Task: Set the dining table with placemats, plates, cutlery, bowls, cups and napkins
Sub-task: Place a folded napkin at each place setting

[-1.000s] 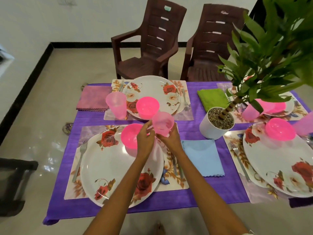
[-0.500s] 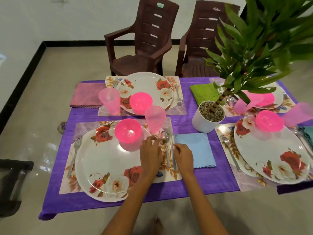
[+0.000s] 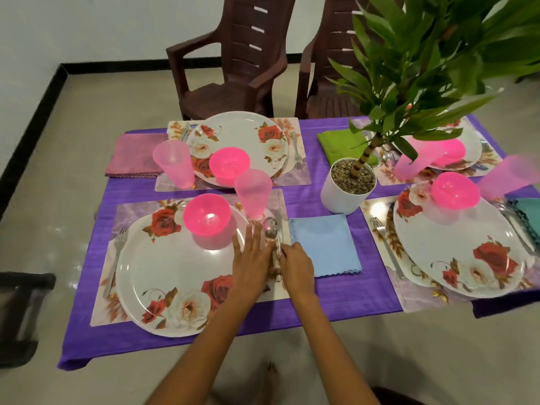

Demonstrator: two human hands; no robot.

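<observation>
The surface (image 3: 336, 293) wears a purple cloth and carries four place settings. At its near left corner lies a floral placemat (image 3: 128, 211) with a large rose-patterned plate (image 3: 163, 267) on it, a fork (image 3: 115, 255) along the plate's left side and a pink bowl (image 3: 207, 214) on the plate's far part. A pink cup (image 3: 253, 192) stands upright on the far right corner of that placemat, just beside the bowl. A blue napkin (image 3: 324, 244) lies flat to the right of the placemat, touching its edge.

Between plate and napkin, a spoon (image 3: 270, 229) and a knife (image 3: 279, 226) lie side by side, pointing toward the far edge. The left hand (image 3: 252, 258) rests over the plate's right rim, its fingers straight and slightly spread, next to the spoon. The right hand (image 3: 296, 266) has its fingers curled at the cutlery handles; it seems to pinch the knife, though the contact is partly hidden.

A white potted plant (image 3: 347, 185) stands at the middle of the surface.
</observation>
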